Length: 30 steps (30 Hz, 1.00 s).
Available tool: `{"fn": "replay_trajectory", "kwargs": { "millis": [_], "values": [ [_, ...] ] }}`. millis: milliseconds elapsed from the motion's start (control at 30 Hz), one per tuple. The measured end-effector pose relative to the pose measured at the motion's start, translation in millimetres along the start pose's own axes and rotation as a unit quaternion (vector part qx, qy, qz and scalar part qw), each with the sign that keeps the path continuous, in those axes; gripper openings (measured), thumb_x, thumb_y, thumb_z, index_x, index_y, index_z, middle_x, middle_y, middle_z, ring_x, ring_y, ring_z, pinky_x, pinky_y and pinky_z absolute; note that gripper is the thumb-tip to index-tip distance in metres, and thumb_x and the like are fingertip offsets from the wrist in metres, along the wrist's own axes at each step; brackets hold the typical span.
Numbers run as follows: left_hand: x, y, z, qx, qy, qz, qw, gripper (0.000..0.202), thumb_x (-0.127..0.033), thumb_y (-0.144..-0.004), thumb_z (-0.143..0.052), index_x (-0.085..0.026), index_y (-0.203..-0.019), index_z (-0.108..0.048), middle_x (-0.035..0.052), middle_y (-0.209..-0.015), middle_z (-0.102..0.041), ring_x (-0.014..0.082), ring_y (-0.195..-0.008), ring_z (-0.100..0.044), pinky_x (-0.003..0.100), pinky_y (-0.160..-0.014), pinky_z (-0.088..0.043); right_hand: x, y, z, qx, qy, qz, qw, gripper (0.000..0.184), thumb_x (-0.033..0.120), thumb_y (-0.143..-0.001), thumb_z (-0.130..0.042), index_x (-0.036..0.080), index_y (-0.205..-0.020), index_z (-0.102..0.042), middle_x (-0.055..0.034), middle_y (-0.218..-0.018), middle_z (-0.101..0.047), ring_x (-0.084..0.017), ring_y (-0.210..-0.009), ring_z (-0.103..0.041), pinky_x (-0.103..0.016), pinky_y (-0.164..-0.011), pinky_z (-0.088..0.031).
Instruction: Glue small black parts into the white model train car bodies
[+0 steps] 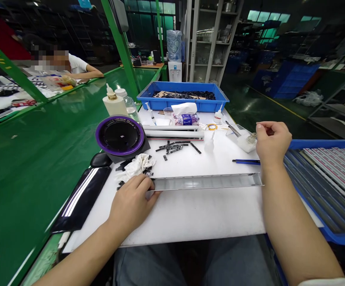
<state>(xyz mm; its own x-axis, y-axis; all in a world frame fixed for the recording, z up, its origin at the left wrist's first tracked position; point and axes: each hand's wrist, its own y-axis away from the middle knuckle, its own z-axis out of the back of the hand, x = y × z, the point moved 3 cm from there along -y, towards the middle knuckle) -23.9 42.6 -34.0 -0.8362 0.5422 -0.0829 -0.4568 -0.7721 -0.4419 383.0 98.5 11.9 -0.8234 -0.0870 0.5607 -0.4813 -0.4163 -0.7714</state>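
Across a white table (196,222), near its front edge, lay a long silvery channel (202,182), probably light and stiff but thin-walled and slick, best taken by an end or its outer sides rather than squeezed mid-length. One end was gripped by the left hand (135,194), while the right hand (273,139), fingers curled, hovered near a small clear container (251,138); whether it pinched anything could not be told. Beyond lay black strips (175,147) and a blue bin (157,104).

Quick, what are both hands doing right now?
Left hand: closed on one end of the long gray channel.
Right hand: fingers curled; can't tell if it's holding anything.
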Motion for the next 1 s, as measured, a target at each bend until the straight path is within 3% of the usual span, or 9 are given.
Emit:
{"fn": "replay_trajectory", "kwargs": {
  "millis": [133, 267, 433, 567, 700, 1000],
  "values": [
    [0, 0, 0.5, -0.025, -0.017, -0.020, 0.999, 0.013, -0.030, -0.088, -0.054, -0.021, -0.079, -0.050, 0.0030, -0.086, -0.060, 0.0199, -0.077, -0.059, 0.032, -0.064, -0.044, -10, -5, 2, -0.013, -0.012, -0.018, 1.000, 0.019, 0.024, -0.077, -0.059, 0.014, -0.088, -0.071, -0.0038, -0.079, -0.058, -0.014, -0.066, -0.053, -0.030, -0.067, -0.047],
    [3, 0, -2.5, -0.035, -0.026, -0.019, 0.999, 0.016, -0.034, -0.088, -0.053, -0.022, -0.079, -0.050, 0.0021, -0.083, -0.059, 0.0195, -0.074, -0.058, 0.032, -0.061, -0.043, -30, -12, 5, -0.029, 0.020, -0.081, 0.996, 0.027, 0.029, -0.077, -0.059, 0.014, -0.096, -0.070, -0.0008, -0.072, -0.056, -0.014, -0.065, -0.052, -0.031, -0.072, -0.046],
    [4, 1, -4.0, -0.017, -0.040, -0.015, 0.999, 0.017, -0.035, -0.090, -0.051, -0.021, -0.080, -0.050, 0.0021, -0.084, -0.059, 0.0183, -0.075, -0.058, 0.031, -0.062, -0.043, -42, -13, 0, 0.061, 0.043, -0.119, 0.990, 0.044, 0.045, -0.074, -0.066, 0.015, -0.106, -0.068, 0.0016, -0.066, -0.057, -0.016, -0.064, -0.054, -0.033, -0.071, -0.044],
    [3, 2, -3.0, -0.025, -0.052, -0.014, 0.998, 0.016, -0.034, -0.090, -0.052, -0.021, -0.080, -0.051, 0.0025, -0.086, -0.060, 0.0188, -0.077, -0.059, 0.031, -0.063, -0.044, -45, -11, -9, 0.119, 0.049, -0.120, 0.984, 0.029, 0.038, -0.073, -0.064, 0.016, -0.090, -0.073, -0.0027, -0.068, -0.064, -0.019, -0.067, -0.058, -0.034, -0.073, -0.043],
    [3, 3, -2.3, -0.040, -0.053, -0.010, 0.998, 0.015, -0.034, -0.089, -0.053, -0.021, -0.082, -0.053, 0.0033, -0.092, -0.063, 0.0207, -0.083, -0.062, 0.032, -0.066, -0.046, -49, -13, -12, 0.082, 0.054, -0.113, 0.989, 0.026, 0.038, -0.075, -0.062, 0.017, -0.083, -0.075, -0.0044, -0.069, -0.065, -0.019, -0.066, -0.058, -0.033, -0.071, -0.042],
    [4, 4, -4.1, -0.039, -0.049, -0.001, 0.998, 0.018, -0.040, -0.088, -0.053, -0.022, -0.086, -0.057, 0.0051, -0.103, -0.066, 0.0255, -0.095, -0.064, 0.036, -0.071, -0.050, -53, -14, -11, 0.073, 0.084, -0.091, 0.990, 0.027, 0.041, -0.075, -0.063, 0.016, -0.079, -0.073, -0.0050, -0.073, -0.064, -0.019, -0.068, -0.056, -0.033, -0.072, -0.042]
  ]
}}
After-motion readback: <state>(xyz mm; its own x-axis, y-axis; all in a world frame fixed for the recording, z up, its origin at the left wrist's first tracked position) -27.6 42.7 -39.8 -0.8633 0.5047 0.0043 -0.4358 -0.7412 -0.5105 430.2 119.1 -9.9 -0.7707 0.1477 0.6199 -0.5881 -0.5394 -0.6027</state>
